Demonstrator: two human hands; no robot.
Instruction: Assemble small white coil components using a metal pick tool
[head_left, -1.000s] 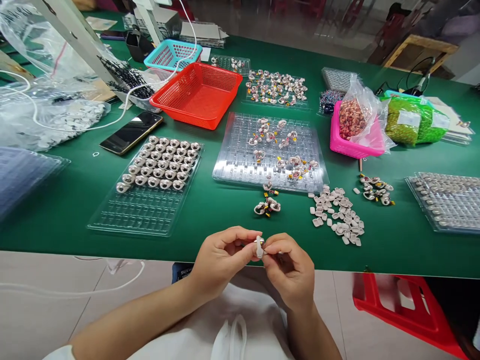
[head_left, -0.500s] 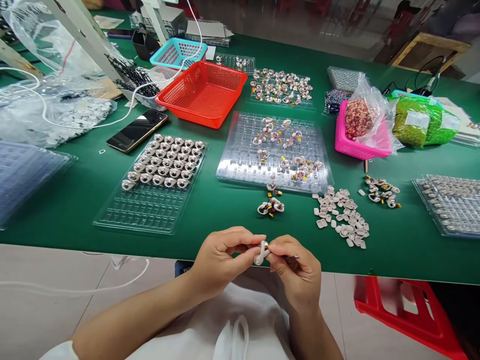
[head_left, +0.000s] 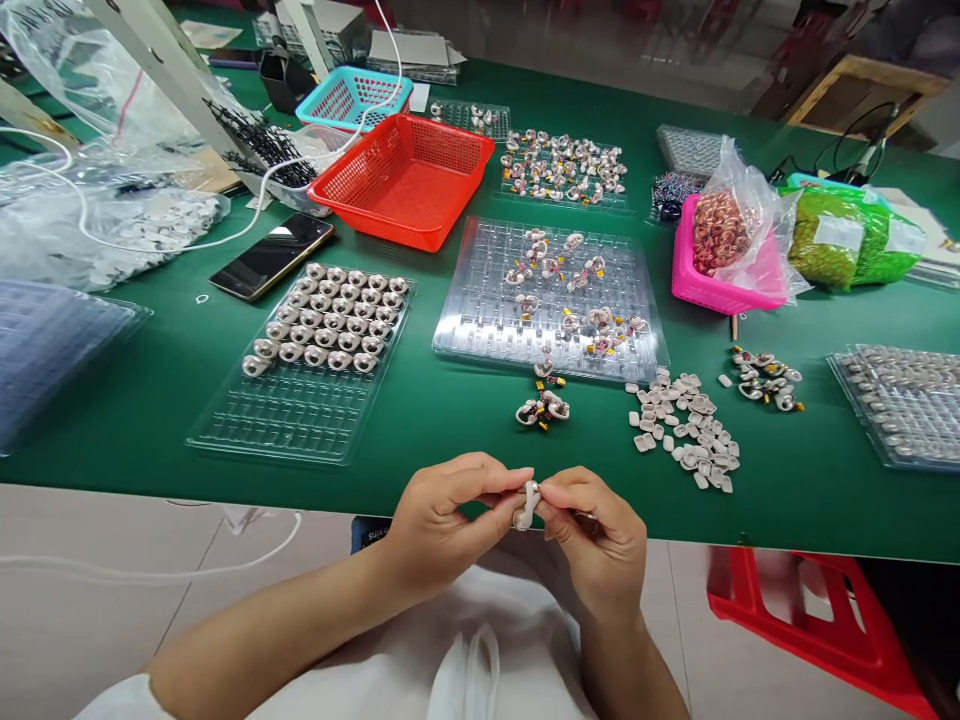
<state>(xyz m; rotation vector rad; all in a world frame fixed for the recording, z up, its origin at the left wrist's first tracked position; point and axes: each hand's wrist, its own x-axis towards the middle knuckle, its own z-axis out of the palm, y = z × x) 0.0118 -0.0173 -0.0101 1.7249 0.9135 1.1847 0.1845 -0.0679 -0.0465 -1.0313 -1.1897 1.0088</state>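
Observation:
My left hand (head_left: 442,520) and my right hand (head_left: 596,535) meet at the near edge of the green table (head_left: 120,400), both pinching one small white shell piece (head_left: 527,504) between fingertips. Just beyond them lies a small cluster of wired parts (head_left: 541,410). A loose pile of white shell pieces (head_left: 686,430) sits to the right of my hands. A clear tray (head_left: 300,400) on the left holds rows of finished round parts (head_left: 326,320). The middle clear tray (head_left: 480,320) carries several wired parts.
A red basket (head_left: 401,180), a teal basket (head_left: 352,100) and a phone (head_left: 271,256) lie at the back left. A pink basket (head_left: 724,290) with copper coils and green bags (head_left: 847,240) stand at the right. A red stool (head_left: 817,620) is under the table.
The white shell piece has been turned between my fingertips, and both hands have shifted slightly. The view has drifted a little.

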